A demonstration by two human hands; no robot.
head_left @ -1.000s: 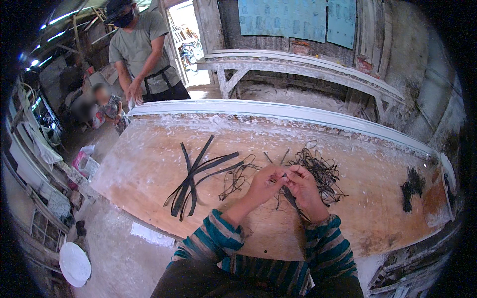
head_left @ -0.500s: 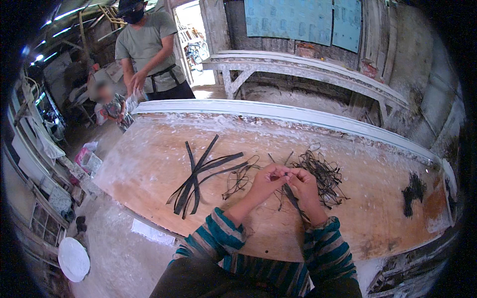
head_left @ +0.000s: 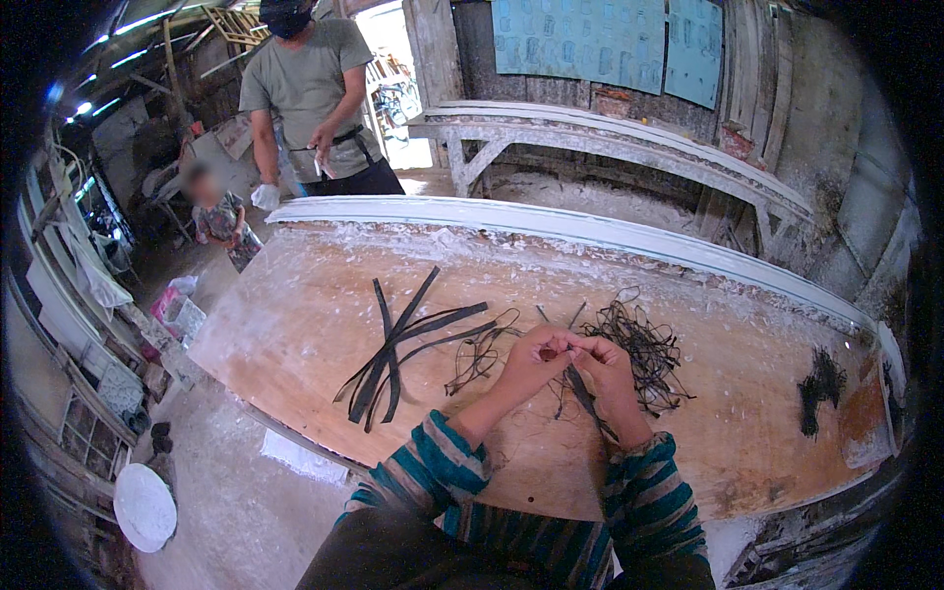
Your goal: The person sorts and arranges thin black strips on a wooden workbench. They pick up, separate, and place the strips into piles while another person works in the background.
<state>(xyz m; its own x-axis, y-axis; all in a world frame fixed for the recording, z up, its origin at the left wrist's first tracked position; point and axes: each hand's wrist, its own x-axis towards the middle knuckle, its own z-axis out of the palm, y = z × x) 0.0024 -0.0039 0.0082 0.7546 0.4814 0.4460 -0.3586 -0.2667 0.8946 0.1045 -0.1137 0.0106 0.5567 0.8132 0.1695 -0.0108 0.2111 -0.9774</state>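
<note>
Over the wooden table [head_left: 472, 442], my left hand [head_left: 537, 358] and my right hand [head_left: 604, 366] meet fingertip to fingertip. Both pinch the upper part of a dark strip [head_left: 582, 395], whose lower end hangs toward me between my wrists. The exact spot being gripped is covered by my fingers. Just beyond my right hand lies a tangled heap of thin black cords [head_left: 649, 349]. To the left of my left hand are a few loose looped cords [head_left: 476, 360]. Farther left, several flat black strips [head_left: 382, 364] lie crossed over each other.
A small dark bundle [head_left: 820, 385] lies near the table's right end. A white raised ledge [head_left: 551, 230] runs along the far edge. Beyond its left end stand a person in a grey shirt [head_left: 307, 88] and a smaller person [head_left: 222, 216]. A white round basin [head_left: 146, 505] sits on the floor at left.
My hands stay pinched together at nearly the same place. The person in grey has drawn their hands apart, one now low by the ledge. The view has shifted slightly.
</note>
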